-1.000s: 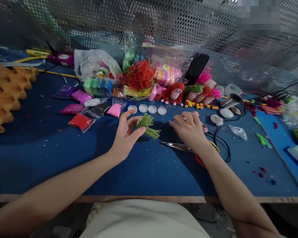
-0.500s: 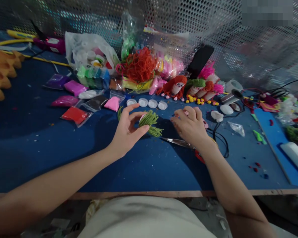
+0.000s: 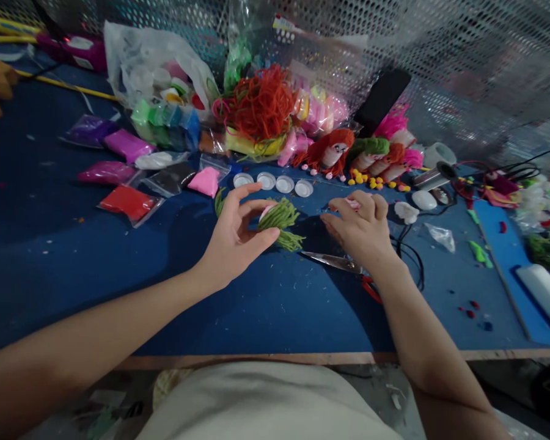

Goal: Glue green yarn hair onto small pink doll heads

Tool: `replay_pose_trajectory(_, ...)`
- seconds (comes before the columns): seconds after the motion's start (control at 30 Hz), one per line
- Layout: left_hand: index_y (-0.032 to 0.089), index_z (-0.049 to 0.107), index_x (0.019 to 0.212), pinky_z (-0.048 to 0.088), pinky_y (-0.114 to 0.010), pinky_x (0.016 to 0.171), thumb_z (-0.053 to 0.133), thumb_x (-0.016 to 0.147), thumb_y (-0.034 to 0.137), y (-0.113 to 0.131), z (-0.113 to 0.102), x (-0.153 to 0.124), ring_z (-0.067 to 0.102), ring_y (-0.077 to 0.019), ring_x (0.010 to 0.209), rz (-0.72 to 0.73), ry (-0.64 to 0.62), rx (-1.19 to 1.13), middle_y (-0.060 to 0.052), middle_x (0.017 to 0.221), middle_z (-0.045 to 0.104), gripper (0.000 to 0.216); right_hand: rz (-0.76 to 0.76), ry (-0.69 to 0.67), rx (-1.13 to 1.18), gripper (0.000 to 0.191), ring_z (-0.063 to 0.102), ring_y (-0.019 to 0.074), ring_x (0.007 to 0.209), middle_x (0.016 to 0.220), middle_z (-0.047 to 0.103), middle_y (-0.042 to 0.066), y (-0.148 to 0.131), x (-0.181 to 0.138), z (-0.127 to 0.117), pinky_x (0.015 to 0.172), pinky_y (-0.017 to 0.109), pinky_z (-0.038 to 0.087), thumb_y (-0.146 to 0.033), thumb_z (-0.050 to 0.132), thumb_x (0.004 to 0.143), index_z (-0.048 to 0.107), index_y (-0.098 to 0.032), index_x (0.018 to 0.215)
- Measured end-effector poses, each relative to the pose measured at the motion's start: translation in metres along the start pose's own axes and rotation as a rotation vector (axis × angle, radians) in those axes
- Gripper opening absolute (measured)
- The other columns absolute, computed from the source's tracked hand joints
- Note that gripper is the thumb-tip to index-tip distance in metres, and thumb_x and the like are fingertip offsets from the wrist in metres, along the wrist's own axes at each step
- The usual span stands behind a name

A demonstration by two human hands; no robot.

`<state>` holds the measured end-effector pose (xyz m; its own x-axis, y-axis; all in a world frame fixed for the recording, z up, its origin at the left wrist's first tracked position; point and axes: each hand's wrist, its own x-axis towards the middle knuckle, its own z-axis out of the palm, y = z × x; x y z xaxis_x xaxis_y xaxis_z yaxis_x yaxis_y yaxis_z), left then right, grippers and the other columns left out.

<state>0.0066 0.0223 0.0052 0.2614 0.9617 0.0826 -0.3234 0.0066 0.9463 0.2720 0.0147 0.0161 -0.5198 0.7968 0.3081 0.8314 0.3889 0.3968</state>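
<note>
My left hand [image 3: 233, 238] is closed round a bundle of green yarn [image 3: 284, 217] wrapped on a small pale pink piece. Loose yarn ends stick out past the thumb, and a green strand shows behind the hand. To the right, my right hand [image 3: 360, 229] is held over the table with bent fingers and a gap between thumb and forefinger. Something pink [image 3: 352, 204] shows just behind its fingers, mostly hidden. Scissors with red handles [image 3: 332, 261] lie under that hand, blades pointing left toward the yarn.
White round caps [image 3: 285, 184] lie in a row behind my hands. Bagged clay [image 3: 131, 203] is at the left, orange yarn [image 3: 261, 110] at the back. Several yarn-haired dolls [image 3: 334, 150] lie back right. A blue board [image 3: 499, 263] carries a white block [image 3: 543, 290].
The view has shifted and tilted slightly. My left hand keeps its hold on the green yarn. My right hand stays over the scissors, thumb and forefinger slightly further apart.
</note>
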Motion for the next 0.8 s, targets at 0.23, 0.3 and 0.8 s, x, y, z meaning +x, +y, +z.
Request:
replay_pose_trajectory(0.23, 0.029, 0.053, 0.126, 0.061, -0.037, 0.086, 0.081, 0.071, 0.017, 0.0010, 0.0005, 0.0006, 0.063, -0.0272, 0.115, -0.016, 0.015, -0.012, -0.005, 0.113, 0.067, 0.062, 0.031, -0.037, 0.090, 0.022, 0.052, 0.0314, 0.119, 0.118, 0.072, 0.006, -0.0020, 0.0036, 0.0052, 0.100, 0.052, 0.037, -0.015, 0.054, 0.096, 0.072, -0.027, 0.101)
replay_pose_trajectory(0.3, 0.029, 0.053, 0.126, 0.061, -0.037, 0.086, 0.080, 0.072, 0.017, -0.0002, -0.0003, 0.0004, 0.063, -0.0268, 0.114, -0.015, 0.013, -0.015, -0.005, 0.113, 0.067, 0.061, 0.050, -0.040, 0.119, 0.023, 0.053, 0.0314, 0.118, 0.118, 0.072, 0.006, -0.0010, 0.0047, 0.0060, 0.100, 0.052, 0.037, -0.015, 0.052, 0.097, 0.071, -0.027, 0.100)
replay_pose_trajectory(0.8, 0.028, 0.052, 0.127, 0.061, -0.034, 0.085, 0.079, 0.077, 0.021, -0.0003, -0.0024, 0.0002, 0.063, -0.0248, 0.114, 0.005, -0.016, 0.035, -0.005, 0.115, 0.067, 0.057, 0.583, 0.443, 0.991, 0.011, 0.076, 0.0247, 0.081, 0.078, 0.077, 0.003, -0.0052, 0.0078, -0.0038, 0.082, 0.045, 0.060, -0.023, 0.067, 0.082, 0.063, -0.024, 0.072)
